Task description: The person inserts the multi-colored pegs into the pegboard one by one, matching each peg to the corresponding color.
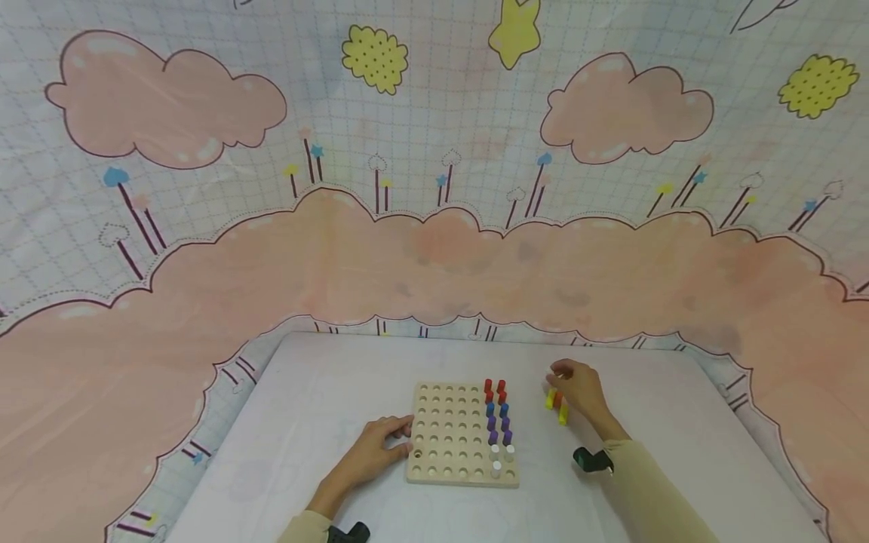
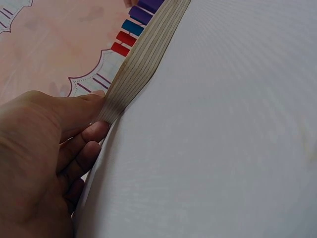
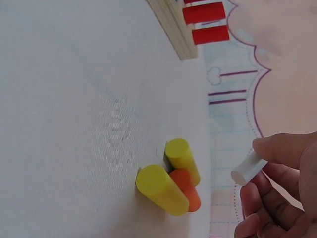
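Observation:
A light wooden pegboard (image 1: 448, 434) with rows of round holes lies on the table. Along its right side stand red pegs (image 1: 501, 392), blue pegs (image 1: 504, 411), purple pegs (image 1: 506, 431) and three white pegs (image 1: 496, 469). At the board's left edge, my left hand (image 1: 373, 449) holds the rim with thumb and fingertips, as the left wrist view shows too. To the right of the board, my right hand (image 1: 580, 388) pinches a white peg (image 3: 247, 169) between thumb and fingers, above the table. Under it lie yellow pegs (image 3: 166, 191) and an orange peg (image 3: 185, 188).
The white tabletop (image 1: 326, 377) extends around the board and ends at a back edge. A patterned cloth (image 1: 434, 264) with clouds and stars hangs behind it. Dark devices (image 1: 593, 460) are worn at both wrists.

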Available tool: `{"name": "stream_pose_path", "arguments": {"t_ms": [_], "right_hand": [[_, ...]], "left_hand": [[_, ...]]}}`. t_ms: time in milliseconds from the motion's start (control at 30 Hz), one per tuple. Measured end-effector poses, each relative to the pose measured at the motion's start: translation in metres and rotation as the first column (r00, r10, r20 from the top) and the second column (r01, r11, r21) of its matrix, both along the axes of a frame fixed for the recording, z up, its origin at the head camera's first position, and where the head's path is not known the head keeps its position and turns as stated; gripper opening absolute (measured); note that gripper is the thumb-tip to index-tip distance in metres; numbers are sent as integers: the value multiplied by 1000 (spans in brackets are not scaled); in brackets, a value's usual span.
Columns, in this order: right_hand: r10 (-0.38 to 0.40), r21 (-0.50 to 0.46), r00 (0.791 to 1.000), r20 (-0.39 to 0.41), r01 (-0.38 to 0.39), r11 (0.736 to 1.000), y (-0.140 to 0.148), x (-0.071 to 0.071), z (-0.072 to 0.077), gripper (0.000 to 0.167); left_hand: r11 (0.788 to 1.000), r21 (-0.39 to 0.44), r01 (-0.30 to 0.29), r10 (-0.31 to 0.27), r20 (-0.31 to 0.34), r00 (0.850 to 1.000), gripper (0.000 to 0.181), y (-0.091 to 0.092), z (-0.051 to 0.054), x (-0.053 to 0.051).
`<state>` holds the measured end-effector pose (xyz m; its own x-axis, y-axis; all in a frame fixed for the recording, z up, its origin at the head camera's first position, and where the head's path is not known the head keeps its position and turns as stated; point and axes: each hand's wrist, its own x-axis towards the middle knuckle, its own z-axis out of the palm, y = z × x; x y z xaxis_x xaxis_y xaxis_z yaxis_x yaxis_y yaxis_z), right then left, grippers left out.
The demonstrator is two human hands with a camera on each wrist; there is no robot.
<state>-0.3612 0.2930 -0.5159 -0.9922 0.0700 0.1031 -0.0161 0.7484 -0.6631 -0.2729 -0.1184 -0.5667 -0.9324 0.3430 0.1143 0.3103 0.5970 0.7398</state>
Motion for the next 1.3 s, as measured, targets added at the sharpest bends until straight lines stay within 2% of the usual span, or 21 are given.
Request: {"name": "stream_pose_path", "arguments": {"t_ms": [267,433,633,933,1100,1300], "right_hand": [[12,-34,999,-37,-13,999,-3,14,6,27],[26,-42,997,-77,-30,999,-5,24,7,26],[21,-63,996,-90,-27,998,-11,38,11,27],[8,-116,979,-205,-32,993,-19,49,9,22],[2,-134,987,-163,-24,991,-24,60,7,22],[20,-162,990,-141,-43,986,-28,72,7,20]], "left_hand": [[1000,-2,-2,2,0,1000,51,-1,-2,-2],[1000,-4,0,0,-3,1000,51,0,-1,-1],[1000,7,7,-7,-17,1000,50,1,0,-1],[1000,8,-2,3,-42,999,50,-1,-1,0],[1000,1,13,-13,-37,999,51,-1,-1,1],[1000,-5,-7,7,-8,1000,52,1,2,1]]}}
